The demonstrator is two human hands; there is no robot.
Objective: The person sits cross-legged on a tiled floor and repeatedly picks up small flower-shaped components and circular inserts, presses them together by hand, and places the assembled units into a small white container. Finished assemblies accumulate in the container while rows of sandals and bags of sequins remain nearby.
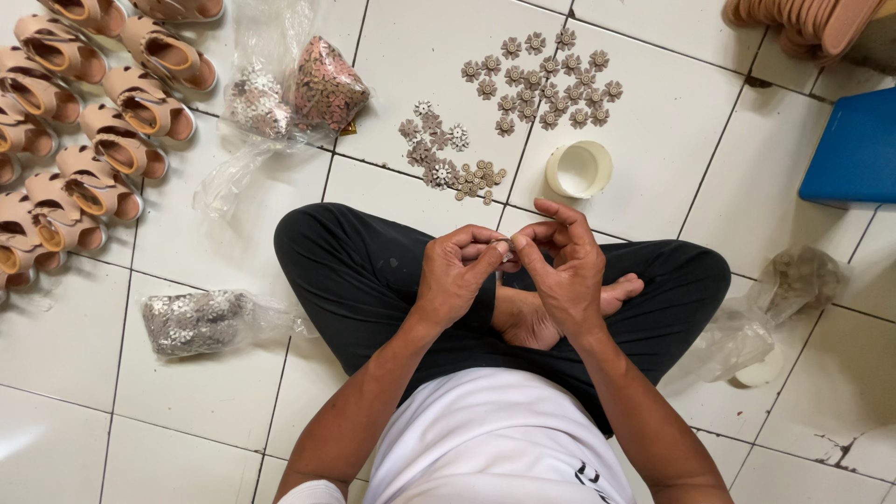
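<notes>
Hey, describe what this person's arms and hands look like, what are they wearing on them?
Both arms are bare from above the elbow down. The left hand and right hand wear no gloves, and no rings or watch show. A short white sleeve covers the left upper arm.

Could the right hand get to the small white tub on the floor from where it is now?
Probably yes. The white tub sits on bare tile just ahead of the right hand, nothing between them, though its fingers are pinching a small piece with the left hand.
</notes>
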